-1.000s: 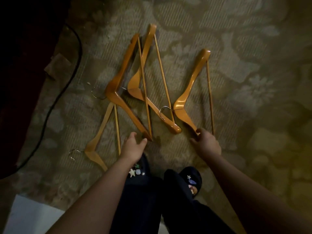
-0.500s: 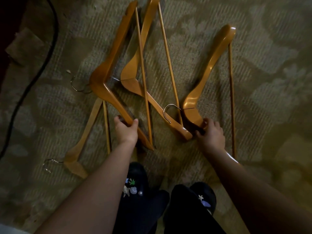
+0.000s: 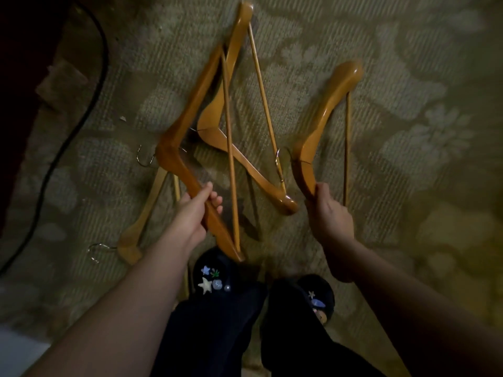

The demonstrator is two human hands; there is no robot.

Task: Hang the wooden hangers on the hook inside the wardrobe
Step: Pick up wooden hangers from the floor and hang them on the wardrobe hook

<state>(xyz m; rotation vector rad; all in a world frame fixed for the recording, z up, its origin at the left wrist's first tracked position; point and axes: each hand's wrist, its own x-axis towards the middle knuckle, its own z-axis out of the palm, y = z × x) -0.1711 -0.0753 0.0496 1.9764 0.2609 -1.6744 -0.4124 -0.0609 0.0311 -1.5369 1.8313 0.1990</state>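
Patterned carpet (image 3: 381,77) carries four wooden hangers. The left hand (image 3: 190,213) has its grip wrapped around the lower arm of the left hanger (image 3: 174,161); the right hand (image 3: 330,210) has its grip closed on the right hanger (image 3: 321,123). The middle hanger (image 3: 217,126) and a fourth hanger (image 3: 141,221) lie flat. They look rigid, light and smoothly varnished, so a mid-arm hold probably suits, leaving each small metal hook (image 3: 143,159) free.

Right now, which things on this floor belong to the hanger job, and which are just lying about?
Part of the job:
- hanger in the left hand, gripped on its arm
- hanger in the right hand
- middle hanger on the carpet
- far-left hanger on the carpet

Just lying about:
- black cable
- scrap of tape or paper
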